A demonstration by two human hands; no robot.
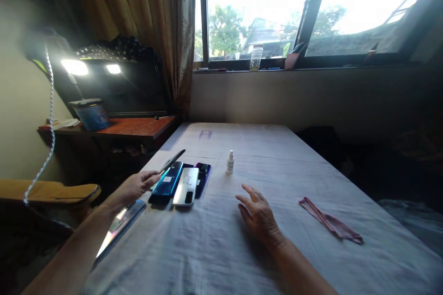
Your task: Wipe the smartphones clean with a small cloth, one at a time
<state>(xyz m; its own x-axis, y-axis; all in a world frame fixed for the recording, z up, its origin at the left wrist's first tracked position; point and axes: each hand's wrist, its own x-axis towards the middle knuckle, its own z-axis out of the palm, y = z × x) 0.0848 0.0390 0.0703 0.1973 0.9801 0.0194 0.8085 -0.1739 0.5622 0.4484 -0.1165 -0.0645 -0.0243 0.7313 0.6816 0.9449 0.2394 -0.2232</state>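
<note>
My left hand [140, 185] grips a smartphone [173, 160] by its near end, tilted so mostly its thin dark edge shows. Below it lie several phones: a blue one [172, 179], a silver one [183, 189] with a dark camera block, and a dark purple one [204, 176]. Another phone [128, 222] with a shiny surface is partly hidden beneath my left forearm. Fingers spread and holding nothing, my right hand [258, 214] hovers over or rests on the cloth; I cannot tell which. Just beyond it stands a small white dropper bottle [230, 162], upright.
A folded pink cloth [330, 221] lies right of my right hand on the white-covered table [249, 138]. At the left are a wooden desk [138, 125] with a blue tub [92, 114], a lit lamp [74, 67] and a dark screen [138, 87]. A yellow-brown armrest [51, 191] is nearby.
</note>
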